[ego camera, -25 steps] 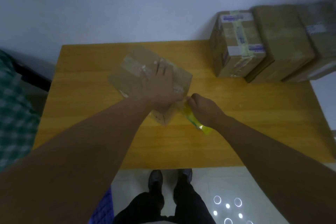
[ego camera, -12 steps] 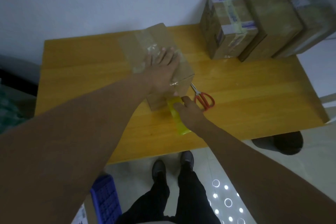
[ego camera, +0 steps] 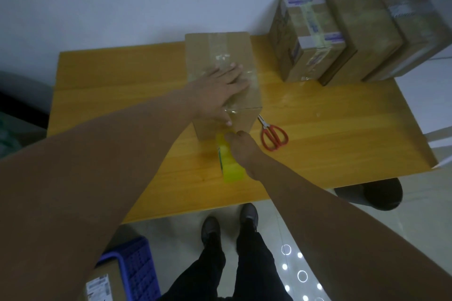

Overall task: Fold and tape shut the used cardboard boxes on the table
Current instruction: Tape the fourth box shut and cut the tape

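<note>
Cardboard box (ego camera: 215, 56): stands closed at the middle of the desk (ego camera: 110, 85), toward the back edge, with one short face turned to the person. A strip of clear tape (ego camera: 220, 49) runs along the middle of its top and glints where it bends over the near top edge.
Left grip (ego camera: 217, 90): released, lying palm down and flat on the box's top close to the near edge. The fingers are straight and spread across the tape, and the thumb reaches over the edge onto the front face.
Right grip (ego camera: 241, 149): grasping the tape roll (ego camera: 230, 166), fingers curled round it from the right, with the back of the hand facing up. The fingertips are just below the box's front face.
Tape roll: yellow, held on edge, low over the desk and just in front of the box. I cannot tell whether it touches the wood.
Scissors (ego camera: 272, 133): red handles, lying flat on the desk just right of the box's near corner. The blades are together and point toward the box, and the handles point toward the person.
Row of three taped boxes (ego camera: 362, 32): side by side and touching at the far right corner of the desk, by the wall. The leftmost one carries pale tape and a printed label.
Blue crate (ego camera: 137, 273): on the floor at the lower left, beside a labelled carton (ego camera: 102, 283).
Dark bin (ego camera: 376, 194): on the floor by the desk's near right corner.
Shoes (ego camera: 249, 215): dark, on the pale tiles just in front of the desk.
</note>
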